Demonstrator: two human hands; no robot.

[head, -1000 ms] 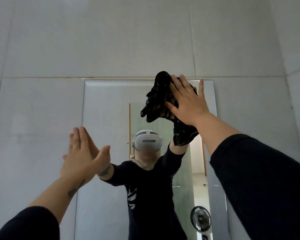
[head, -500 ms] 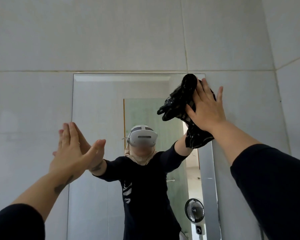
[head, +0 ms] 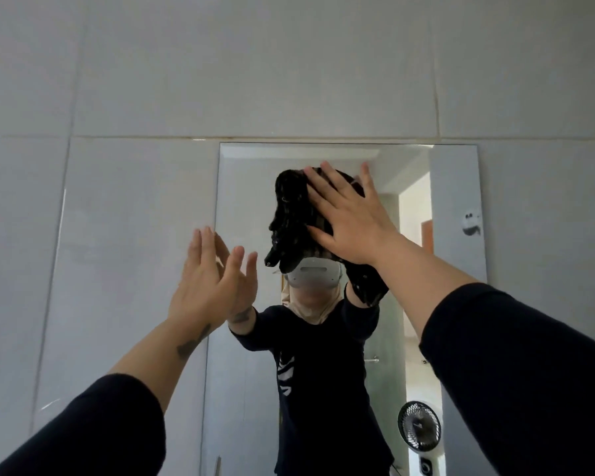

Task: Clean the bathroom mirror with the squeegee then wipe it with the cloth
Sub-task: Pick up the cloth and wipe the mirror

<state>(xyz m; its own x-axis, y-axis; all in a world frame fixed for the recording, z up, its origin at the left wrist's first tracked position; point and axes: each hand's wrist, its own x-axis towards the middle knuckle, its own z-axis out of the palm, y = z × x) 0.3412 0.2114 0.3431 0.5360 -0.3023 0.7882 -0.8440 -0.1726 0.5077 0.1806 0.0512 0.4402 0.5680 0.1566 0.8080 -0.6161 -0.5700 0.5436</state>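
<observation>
The cloth stage of the task is judged to be under way: no squeegee is seen anywhere in the frame, so the squeegee pass is taken to be finished, though this cannot be confirmed. A dark, crumpled cloth of soft woven fabric [head: 298,218] is pressed against the upper middle of the frameless rectangular wall mirror [head: 455,187] by the right hand [head: 352,223], whose palm lies flat on the fabric with the fingers spread rather than curled around it. Loose folds hang from under the palm towards the centre of the frame, and faint lighter stripes are made out in the weave. The left hand [head: 208,286] is held flat and empty at the mirror's left edge, in the left middle of the frame; whether it touches the glass cannot be told.

The upper part of the glass near the cloth is judged to be the zone being wiped. A small pale smudge or sticker [head: 472,222] is seen at the mirror's right edge, and the lower half is not yet shown to be wiped, so work is thought to remain there.

The mirror is smooth and hard, with a bevelled top border. It is set in a wall of large, glossy pale grey tiles [head: 289,63] with thin grout lines. A small black round fan [head: 419,426] is reflected at the lower right.
</observation>
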